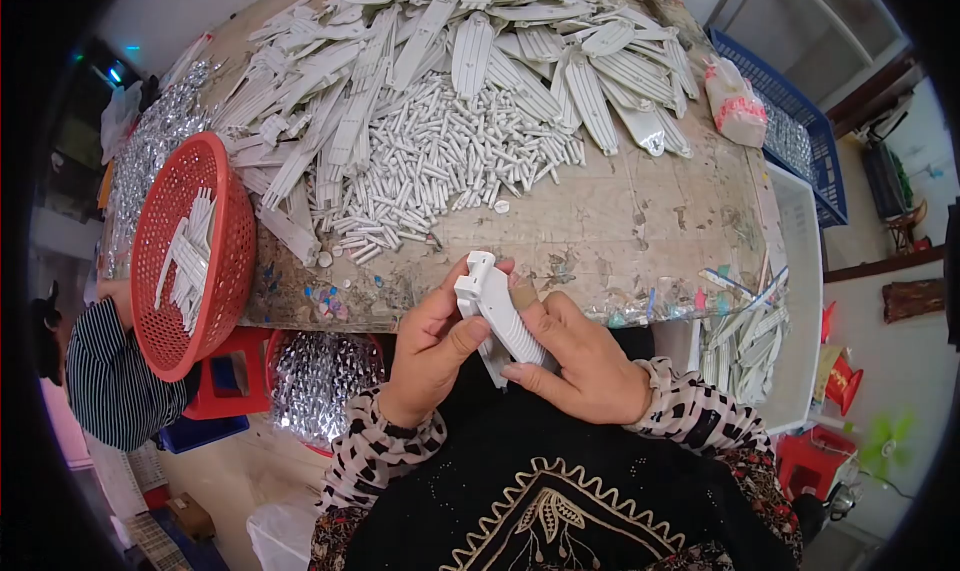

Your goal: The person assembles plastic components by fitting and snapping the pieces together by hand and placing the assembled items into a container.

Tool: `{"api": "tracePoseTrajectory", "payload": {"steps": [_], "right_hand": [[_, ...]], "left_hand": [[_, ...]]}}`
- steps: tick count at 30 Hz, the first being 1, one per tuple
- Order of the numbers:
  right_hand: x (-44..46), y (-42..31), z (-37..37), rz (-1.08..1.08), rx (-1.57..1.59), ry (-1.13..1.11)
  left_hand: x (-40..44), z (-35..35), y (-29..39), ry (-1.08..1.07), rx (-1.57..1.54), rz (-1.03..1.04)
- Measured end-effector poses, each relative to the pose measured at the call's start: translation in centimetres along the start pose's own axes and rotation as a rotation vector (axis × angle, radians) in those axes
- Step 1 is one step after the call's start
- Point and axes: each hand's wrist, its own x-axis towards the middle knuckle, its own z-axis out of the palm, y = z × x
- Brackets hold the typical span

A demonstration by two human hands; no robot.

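Between my two hands, just past the table's near edge, is a white ribbed plastic piece (508,316) with a blocky upper end. My left hand (430,346) grips it from the left, thumb on its face. On the other side my right hand (575,361) holds its ribbed part, with a brownish wrap on one finger. Beyond them on the table lie a heap of small white cylinders (430,161) and a large pile of long flat white plastic pieces (472,56).
A red basket (235,261) with white pieces stands at the left. Silvery pieces (165,141) lie behind it. At the right are a white bin (808,291), a blue crate (835,171) and a wrapped bundle (735,101). Another person's striped sleeve (105,371) shows at the left.
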Motion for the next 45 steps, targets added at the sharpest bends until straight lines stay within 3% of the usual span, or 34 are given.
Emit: {"api": "tracePoseTrajectory", "payload": {"steps": [5, 7, 11, 13, 14, 16, 17, 19, 22, 26, 28, 31, 35, 37, 38, 39, 42, 44, 45], "right_hand": [[0.5, -0.4, 1.3, -0.019, -0.134, 0.105], [1.1, -0.3, 1.2, 0.057, -0.099, -0.005], [1.1, -0.7, -0.7, -0.113, -0.179, 0.059], [1.6, -0.9, -3.1, -0.237, -0.206, 0.417], [1.9, -0.9, -4.4, -0.239, -0.207, 0.417], [2.3, -1.0, -6.6, -0.416, -0.227, 0.129], [2.3, -1.2, -7.0, -0.414, -0.231, 0.133], [2.2, -1.6, -7.5, -0.279, -0.042, -0.050], [1.8, -1.5, -7.6, -0.292, -0.020, -0.118], [1.4, -1.1, -7.1, -0.341, -0.080, -0.089], [1.3, -1.6, -7.0, -0.326, -0.131, -0.004], [1.3, -1.1, -6.7, -0.288, -0.096, -0.029], [1.9, 0.2, -5.8, -0.241, -0.053, -0.014], [2.8, 1.5, -5.9, -0.137, 0.082, -0.102], [3.3, 1.9, -6.1, -0.001, 0.248, -0.199], [4.0, 2.9, -5.9, -0.002, 0.244, -0.196], [6.6, 7.2, -4.8, 0.156, 0.365, -0.027], [8.6, 9.4, -4.5, 0.142, -0.152, 0.234], [9.5, 9.9, -4.0, 0.136, -0.151, 0.234]], "left_hand": [[-0.4, 1.3, -0.6, 0.025, 0.024, 0.120], [-0.2, 1.4, -0.2, 0.117, 0.312, 0.011], [0.2, 1.2, 1.3, 0.064, 0.181, 0.012], [0.6, 1.0, 2.3, -0.196, 0.614, 0.023], [0.6, 1.5, 2.0, -0.196, 0.615, 0.024], [0.8, 2.9, 1.1, -0.298, 0.349, -0.004], [0.9, 2.9, 1.1, -0.305, 0.348, -0.002], [0.9, 2.7, 1.0, -0.362, 0.219, -0.095], [0.5, 2.4, 1.2, -0.426, 0.211, -0.222], [0.1, 2.6, 0.3, -0.377, 0.216, -0.150], [0.1, 2.4, 1.2, -0.373, 0.676, -0.031], [0.0, 2.1, 2.1, -0.406, 0.803, -0.114], [-0.5, 1.3, 1.1, -0.318, 0.831, -0.051], [-0.7, 0.4, 0.6, -0.253, 0.838, -0.159], [-0.9, 0.0, 0.1, -0.220, 0.817, -0.116], [-0.8, -0.4, 0.0, -0.222, 0.817, -0.112], [-0.5, -0.9, 0.6, -0.069, 1.020, -0.132], [0.2, -1.6, 1.1, -0.054, 1.195, -0.117], [0.6, -1.9, 1.4, -0.039, 1.371, -0.106]]}}
